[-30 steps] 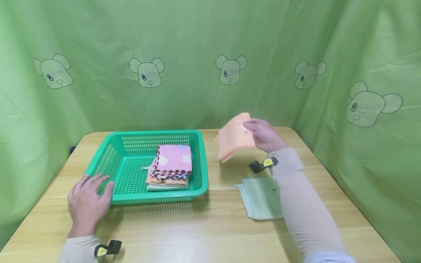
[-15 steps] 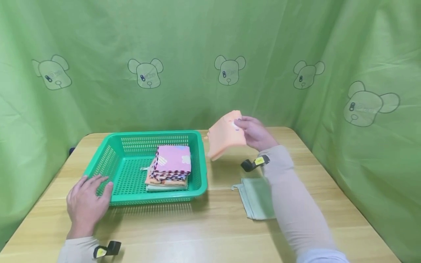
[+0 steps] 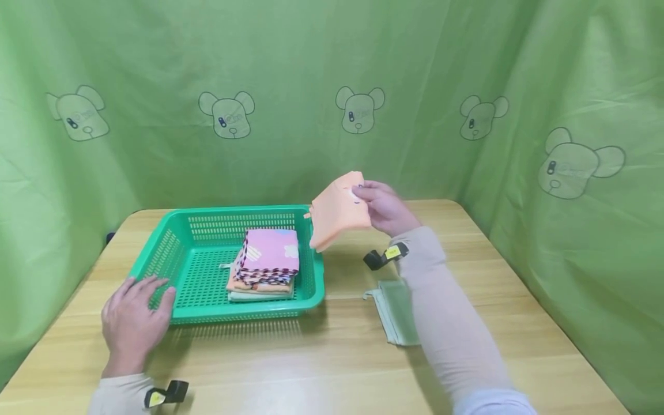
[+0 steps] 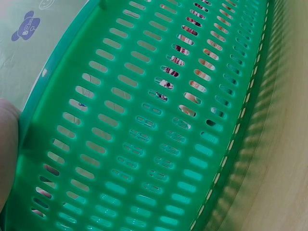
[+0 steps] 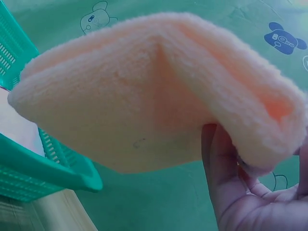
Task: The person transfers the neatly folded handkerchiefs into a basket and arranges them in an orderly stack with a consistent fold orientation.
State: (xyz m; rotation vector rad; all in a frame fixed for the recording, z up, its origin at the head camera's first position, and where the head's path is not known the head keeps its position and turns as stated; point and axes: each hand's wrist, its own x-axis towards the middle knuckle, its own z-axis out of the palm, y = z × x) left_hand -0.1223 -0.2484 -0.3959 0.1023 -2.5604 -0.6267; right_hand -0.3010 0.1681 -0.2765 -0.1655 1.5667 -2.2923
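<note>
My right hand (image 3: 385,206) pinches a folded peach towel (image 3: 339,210) by its right edge, thumb on one side and fingers on the other. The towel hangs in the air over the right rim of a green plastic basket (image 3: 244,311). In the right wrist view its plush folded layers show close up, with the thumb and fingers (image 5: 226,178) at its lower right. My left hand (image 3: 135,320) holds the basket's front left corner, its fingers over the rim. A stack of folded cloths (image 3: 270,251), pink patterned on top, lies in the basket's right half.
A folded pale green towel (image 3: 396,314) lies on the wooden table (image 3: 290,369) right of the basket, partly hidden by my right forearm. Green curtains (image 3: 290,155) with printed bear heads stand behind and on both sides.
My right hand has carried the peach towel leftward, from over the table to the basket's right rim. The left hand and basket stay in place. More of the green towel is covered by the forearm.
</note>
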